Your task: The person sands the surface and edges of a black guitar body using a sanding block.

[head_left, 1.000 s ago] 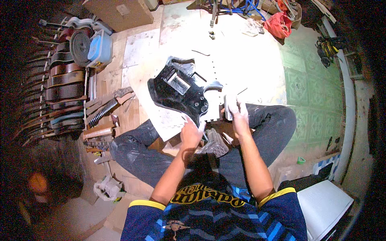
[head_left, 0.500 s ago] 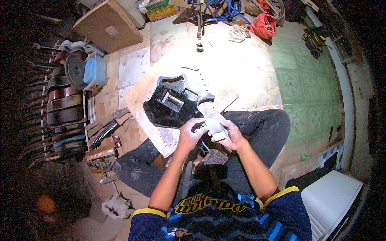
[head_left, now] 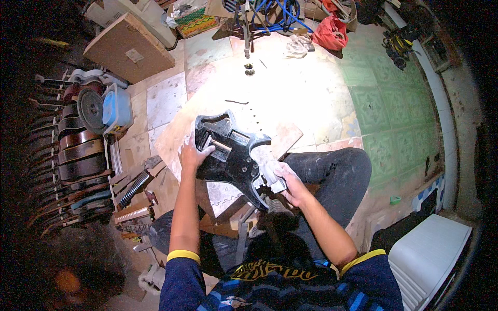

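I'm prob. bracing guitar body, L grip clamping its edge, pale block pinched in R grip; next's needing steadiness.

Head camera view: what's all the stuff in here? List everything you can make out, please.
guitar body: one, black, centre
block: one, whitish, right of centre
board: at least one, pale, beneath the guitar body
guitars: many, mostly brown and black, left
tub: one, clear and blue, left
disc: one, dark grey, beside the tub
box: one, brown, upper left
hose or cable: count unclear, blue, top
bag: one, red, upper right
tiles: many, green, right
casing: one, white, lower right
sleeves: two, navy with yellow edging, bottom
left hand: one, dusty, on the guitar body's left edge
right hand: one, dusty, holding the block
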Tool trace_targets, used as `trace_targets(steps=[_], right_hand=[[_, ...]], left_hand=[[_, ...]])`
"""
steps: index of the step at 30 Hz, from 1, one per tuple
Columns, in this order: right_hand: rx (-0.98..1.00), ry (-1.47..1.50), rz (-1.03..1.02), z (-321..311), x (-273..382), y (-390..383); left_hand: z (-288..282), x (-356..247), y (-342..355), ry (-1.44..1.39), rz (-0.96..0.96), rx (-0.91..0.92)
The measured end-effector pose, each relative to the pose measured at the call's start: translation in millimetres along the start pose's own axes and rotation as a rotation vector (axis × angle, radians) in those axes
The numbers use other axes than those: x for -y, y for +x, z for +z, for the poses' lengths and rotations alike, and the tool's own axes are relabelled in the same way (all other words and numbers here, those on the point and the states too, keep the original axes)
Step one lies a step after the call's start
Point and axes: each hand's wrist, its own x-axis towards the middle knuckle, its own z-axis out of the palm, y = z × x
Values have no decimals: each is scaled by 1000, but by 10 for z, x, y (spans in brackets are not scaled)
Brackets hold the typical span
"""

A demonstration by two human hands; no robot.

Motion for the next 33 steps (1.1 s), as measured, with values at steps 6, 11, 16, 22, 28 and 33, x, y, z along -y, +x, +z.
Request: trace_targets(steps=[6,11,16,22,28,33], right_hand=[[-134,-27,-22,-153,30,36],[-229,-103,-28,-15,187,113],[-368,-707,-339,-21,281,711],[-283,-1416,-842,636,431,1271],[-339,-1698,-902,688,69,1692],[-224,-1772,-885,838,193,1627]], left_hand=[[81,83,-390,-95,-298,-41],[49,-39,-1047,-191,-559,-91],[255,-312,-1464,-272,-709,-105],[361,-612,-1453,-199,-741,-390],[325,-717,-1107,48,-579,-247],[387,-713,-1044,-40,-685,-161]])
